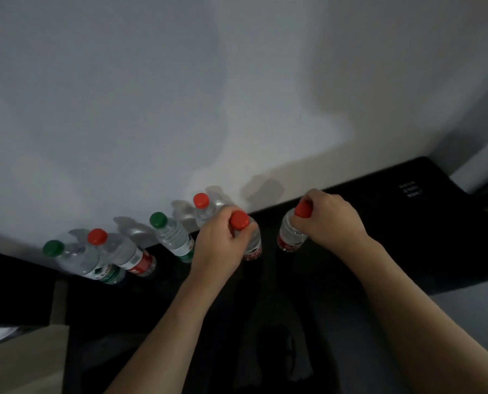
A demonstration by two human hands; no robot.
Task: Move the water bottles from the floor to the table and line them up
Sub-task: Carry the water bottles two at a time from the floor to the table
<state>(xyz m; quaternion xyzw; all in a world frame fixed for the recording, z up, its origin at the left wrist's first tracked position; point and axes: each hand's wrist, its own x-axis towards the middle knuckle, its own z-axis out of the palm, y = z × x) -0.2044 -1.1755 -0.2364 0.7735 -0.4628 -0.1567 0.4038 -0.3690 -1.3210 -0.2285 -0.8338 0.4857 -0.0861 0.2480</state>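
Black table [393,237] by wall, each hand gripping a red-capped bottle, left hand [222,240], right hand [328,217]

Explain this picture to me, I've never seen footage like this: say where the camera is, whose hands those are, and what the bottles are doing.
There is no machine here. One wide-angle camera sits on a person's head and looks forward and down, so the two bare arms reaching in from below are the wearer's own. A dark table stands against a pale wall. Along the wall stand four water bottles: a green-capped one at far left, a red-capped one, another green-capped one, and a red-capped one partly behind the left hand. That hand has its grip round the neck of a fifth bottle; the right hand grips the cap end of a sixth bottle.
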